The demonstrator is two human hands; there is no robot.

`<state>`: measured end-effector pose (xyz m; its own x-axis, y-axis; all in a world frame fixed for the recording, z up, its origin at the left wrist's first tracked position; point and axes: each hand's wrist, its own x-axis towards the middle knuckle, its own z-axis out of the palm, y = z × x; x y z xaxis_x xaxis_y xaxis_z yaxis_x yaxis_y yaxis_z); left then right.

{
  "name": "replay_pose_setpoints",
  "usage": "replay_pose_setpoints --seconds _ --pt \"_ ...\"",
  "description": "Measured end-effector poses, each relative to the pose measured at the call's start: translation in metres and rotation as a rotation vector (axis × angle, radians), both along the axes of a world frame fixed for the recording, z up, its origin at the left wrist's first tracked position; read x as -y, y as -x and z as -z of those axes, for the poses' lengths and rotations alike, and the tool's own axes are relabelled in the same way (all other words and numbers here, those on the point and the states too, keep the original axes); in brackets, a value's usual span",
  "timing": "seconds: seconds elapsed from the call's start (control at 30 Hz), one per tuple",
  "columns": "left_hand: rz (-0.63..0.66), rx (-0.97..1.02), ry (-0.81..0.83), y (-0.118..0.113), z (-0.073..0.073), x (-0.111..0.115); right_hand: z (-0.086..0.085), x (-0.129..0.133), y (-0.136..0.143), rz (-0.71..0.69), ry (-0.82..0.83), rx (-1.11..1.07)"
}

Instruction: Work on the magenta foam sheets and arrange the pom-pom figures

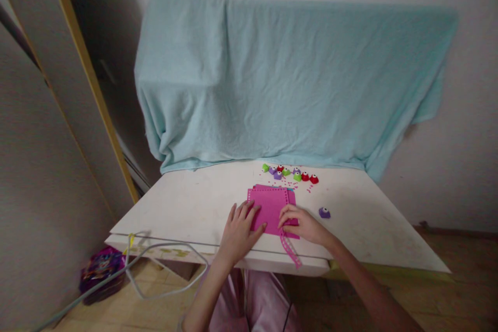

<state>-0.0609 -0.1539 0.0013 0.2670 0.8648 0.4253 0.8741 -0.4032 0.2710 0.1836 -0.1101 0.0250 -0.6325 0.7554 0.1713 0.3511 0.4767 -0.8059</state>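
A bright pink sheet of paper (pixel 268 210), with rows of punched holes along its top and side edges, lies on the white table near its front. More pink sheets stick out from under it. My left hand (pixel 240 228) rests with spread fingers on the sheet's left part. At the right edge, the fingers of my right hand (pixel 298 222) are pinched on a narrow pink paper strip (pixel 290 250) full of holes. The strip's lower end hangs down toward the table's front edge. To the right of that hand stands a purple craft punch (pixel 324 213).
Several small craft punches (pixel 298 177) in green, purple and red stand at the back of the white table (pixel 194 192), with tiny pink paper bits around them. A pale blue cloth (pixel 295 83) hangs behind. A grey cable (pixel 171 244) loops at the front left.
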Motion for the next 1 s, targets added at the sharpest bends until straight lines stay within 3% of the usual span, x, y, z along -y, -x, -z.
replay_pose_setpoints --seconds 0.2,0.4,0.7,1.0 --pt "-0.002 -0.004 -0.004 0.0 0.0 0.001 0.007 -0.002 -0.015 -0.003 0.04 0.021" --pt "0.0 0.003 -0.01 -0.001 -0.001 0.001 0.002 0.005 -0.033 0.024 0.16 -0.003" --pt "0.001 0.002 -0.029 0.0 0.0 0.0 -0.004 0.011 -0.038 0.039 0.168 0.019" --pt "-0.008 0.002 -0.019 -0.001 0.002 0.0 -0.005 0.013 -0.056 0.079 0.074 0.071"
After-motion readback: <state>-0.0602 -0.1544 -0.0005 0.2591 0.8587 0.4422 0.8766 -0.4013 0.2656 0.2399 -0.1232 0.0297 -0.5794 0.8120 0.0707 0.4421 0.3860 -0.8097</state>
